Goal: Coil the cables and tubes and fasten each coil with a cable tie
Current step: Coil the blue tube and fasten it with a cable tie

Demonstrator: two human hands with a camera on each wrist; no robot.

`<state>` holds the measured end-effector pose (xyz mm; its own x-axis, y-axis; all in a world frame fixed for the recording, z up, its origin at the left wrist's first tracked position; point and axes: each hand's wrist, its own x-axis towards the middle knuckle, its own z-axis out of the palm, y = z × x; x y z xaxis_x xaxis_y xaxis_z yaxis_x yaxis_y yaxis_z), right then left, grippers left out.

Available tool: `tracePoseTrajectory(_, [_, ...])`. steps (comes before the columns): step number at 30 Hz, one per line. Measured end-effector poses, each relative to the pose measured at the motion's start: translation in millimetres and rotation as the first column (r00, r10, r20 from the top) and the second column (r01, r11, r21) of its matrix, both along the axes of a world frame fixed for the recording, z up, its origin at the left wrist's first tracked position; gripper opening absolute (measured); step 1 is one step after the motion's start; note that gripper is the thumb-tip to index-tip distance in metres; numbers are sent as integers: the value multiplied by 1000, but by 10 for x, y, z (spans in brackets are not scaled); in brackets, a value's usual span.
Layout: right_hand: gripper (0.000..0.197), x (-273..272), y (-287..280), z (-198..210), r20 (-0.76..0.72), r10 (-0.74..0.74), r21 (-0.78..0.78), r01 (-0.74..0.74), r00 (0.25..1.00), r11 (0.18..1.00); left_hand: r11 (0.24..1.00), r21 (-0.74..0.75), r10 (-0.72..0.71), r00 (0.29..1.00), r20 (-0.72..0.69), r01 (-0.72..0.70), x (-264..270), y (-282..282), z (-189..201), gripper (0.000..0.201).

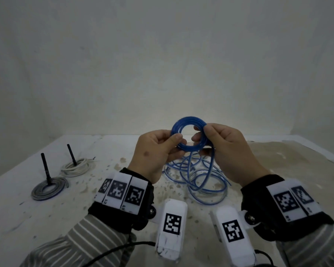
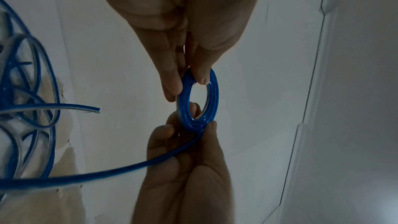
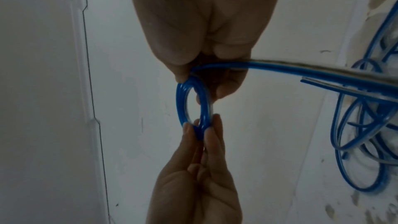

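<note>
A small coil of blue tube (image 1: 189, 119) (image 2: 213, 94) (image 3: 180, 101) is held upright above the table between both hands. My left hand (image 1: 176, 143) (image 2: 187, 84) (image 3: 199, 129) pinches its left side between thumb and fingers. My right hand (image 1: 200, 135) (image 2: 193, 122) (image 3: 200, 88) grips its right side, with fingers through the ring. From the right hand the uncoiled rest of the tube (image 1: 210, 166) (image 2: 103, 171) (image 3: 301, 72) drops to a loose tangle of loops on the table just behind the hands. One cut end of the tube lies free in that tangle.
On the left of the white, stained table (image 1: 46, 218) stand two black pegs. A white cable coil (image 1: 76, 166) lies around the far one and a grey cable coil (image 1: 48, 187) around the near one. A white wall closes off the back.
</note>
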<state>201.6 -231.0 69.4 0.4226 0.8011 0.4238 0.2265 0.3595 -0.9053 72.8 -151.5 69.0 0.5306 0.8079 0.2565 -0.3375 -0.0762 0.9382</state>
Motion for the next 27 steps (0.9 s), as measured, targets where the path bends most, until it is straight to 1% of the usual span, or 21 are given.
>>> tracePoseTrajectory(2, [26, -11, -7, -17, -42, 42, -1, -42, 998, 999, 997, -83, 1, 998, 64, 4, 8, 2, -10, 7])
tracePoseTrajectory(4, [26, -26, -3, -7, -56, 47, 8, -46, 997, 999, 984, -169, -30, 994, 107, 48, 40, -36, -33, 8])
tracePoseTrajectory(6, [27, -48, 16, 35, -102, 62, 44, -58, 993, 997, 968, -228, -87, 990, 107, 109, 84, -104, -85, 10])
tracePoseTrajectory(7, [28, -56, 27, 60, -116, 72, 57, -66, 991, 996, 963, -234, -121, 989, 83, 137, 104, -136, -120, 11])
tracePoseTrajectory(10, [28, -65, 40, 130, -51, 77, 22, -76, 996, 997, 971, -175, -177, 983, -55, 165, 93, -162, -194, 14])
tracePoseTrajectory(13, [28, -7, 24, 187, -62, 147, -42, -149, 987, 988, 983, -68, -181, 966, -183, 171, 6, -95, -151, 10])
tracePoseTrajectory(15, [28, 45, 0, 228, -56, 211, -78, -215, 976, 973, 985, 27, -161, 964, -212, 171, -51, -56, -67, 9])
tracePoseTrajectory(17, [27, 73, -22, 243, -59, 264, -108, -269, 963, 957, 980, 98, -147, 964, -221, 172, -97, -4, 38, 15])
tracePoseTrajectory(19, [25, 81, -28, 233, -70, 280, -117, -286, 958, 951, 969, 126, -167, 941, -296, 211, -131, 35, 128, 13])
tracePoseTrajectory(21, [24, 71, -19, 214, -48, 245, -108, -249, 968, 963, 960, 114, -201, 911, -359, 257, -147, 28, 161, 6])
tracePoseTrajectory(23, [23, 55, -6, 201, -22, 194, -78, -195, 981, 978, 968, 87, -194, 923, -333, 235, -139, 10, 153, 4])
tracePoseTrajectory(27, [22, 41, 4, 177, -23, 138, -41, -139, 990, 989, 994, 50, -84, 974, -212, 97, -113, 29, 120, 4])
